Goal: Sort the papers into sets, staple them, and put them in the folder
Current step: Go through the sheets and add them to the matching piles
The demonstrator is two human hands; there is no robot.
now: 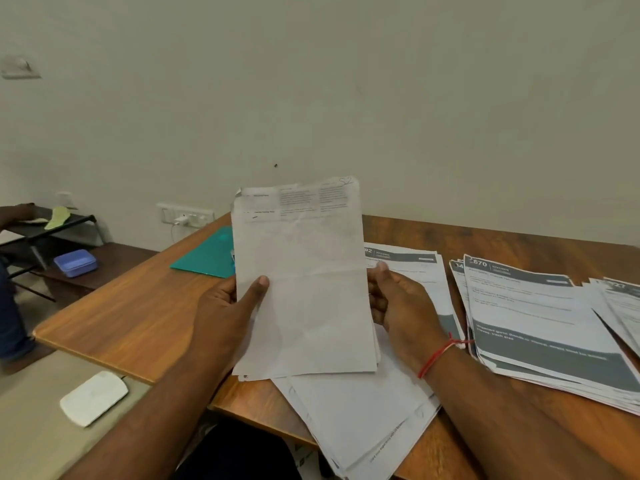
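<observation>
I hold a thin stack of white papers [304, 282] upright above the wooden table [131, 313], its mostly blank back toward me. My left hand [228, 306] grips its left edge with the thumb on the front. My right hand [398, 303] grips the right edge. Beneath lies a loose pile of face-down sheets [363, 417] hanging over the table's front edge. A teal folder [211, 254] lies flat at the back left, partly hidden by the held stack. No stapler shows.
Printed sets with dark headers lie at the right: one [415, 268] behind my right hand, a thicker stack [533, 313] beside it, another [620, 303] at the frame edge. A white pad [93, 396] lies on the floor. A blue box [75, 262] and another person's hand [17, 213] are far left.
</observation>
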